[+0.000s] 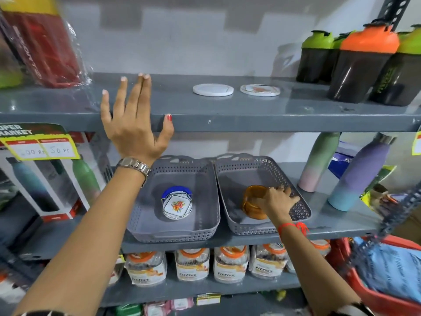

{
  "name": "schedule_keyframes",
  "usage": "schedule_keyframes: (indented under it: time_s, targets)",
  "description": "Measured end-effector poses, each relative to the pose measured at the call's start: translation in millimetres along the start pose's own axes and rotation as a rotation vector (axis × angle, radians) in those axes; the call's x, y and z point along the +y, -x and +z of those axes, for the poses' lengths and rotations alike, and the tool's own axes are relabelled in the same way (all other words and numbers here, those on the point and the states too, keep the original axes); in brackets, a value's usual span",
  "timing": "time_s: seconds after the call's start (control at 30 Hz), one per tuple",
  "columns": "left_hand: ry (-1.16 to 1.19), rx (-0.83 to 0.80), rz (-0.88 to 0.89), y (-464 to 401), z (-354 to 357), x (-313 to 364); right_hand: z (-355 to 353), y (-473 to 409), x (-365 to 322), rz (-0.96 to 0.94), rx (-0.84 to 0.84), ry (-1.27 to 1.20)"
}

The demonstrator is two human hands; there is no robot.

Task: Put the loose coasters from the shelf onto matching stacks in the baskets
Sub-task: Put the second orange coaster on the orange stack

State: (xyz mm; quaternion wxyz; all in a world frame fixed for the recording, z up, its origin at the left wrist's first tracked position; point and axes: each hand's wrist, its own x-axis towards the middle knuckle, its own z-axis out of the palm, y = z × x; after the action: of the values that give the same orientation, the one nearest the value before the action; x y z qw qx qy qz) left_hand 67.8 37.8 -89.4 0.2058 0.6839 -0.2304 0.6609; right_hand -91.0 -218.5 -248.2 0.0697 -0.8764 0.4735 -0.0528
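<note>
Two loose coasters lie on the upper grey shelf (250, 115): a plain white coaster (213, 90) and beside it a flower-printed coaster (260, 90). Below stand two grey perforated baskets. The left basket (205, 226) holds a stack of flower-printed coasters (177, 205) with a blue one at the back. The right basket (300, 208) holds an amber stack of coasters (252, 202). My left hand (134, 126) is raised with fingers spread against the upper shelf's front edge, holding nothing. My right hand (279, 200) reaches into the right basket, fingers on the amber stack's top coaster.
Shaker bottles (362, 62) with green and orange lids crowd the upper shelf's right end; a wrapped red bottle (43, 42) stands at its left. Pastel bottles (360, 172) stand right of the baskets, boxed bottles (45, 179) left. Jars (193, 265) fill the shelf below.
</note>
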Motion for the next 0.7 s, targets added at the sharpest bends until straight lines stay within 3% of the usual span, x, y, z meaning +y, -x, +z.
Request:
schedule_keyframes:
  time_s: [0.23,0.37,0.53,0.7]
  targets:
    - [-0.019,0.022,0.015,0,2,-1,13,-9,-7,0.055,-0.197,0.126]
    - [-0.032,0.025,0.016,1,2,-1,3,1,-11,0.032,-0.076,0.064]
    - [-0.029,0.020,0.011,1,2,-1,-36,38,-31,-0.115,0.275,-0.101]
    - [-0.023,-0.006,-0.004,0,-2,1,-111,86,-53,-0.464,0.987,-0.578]
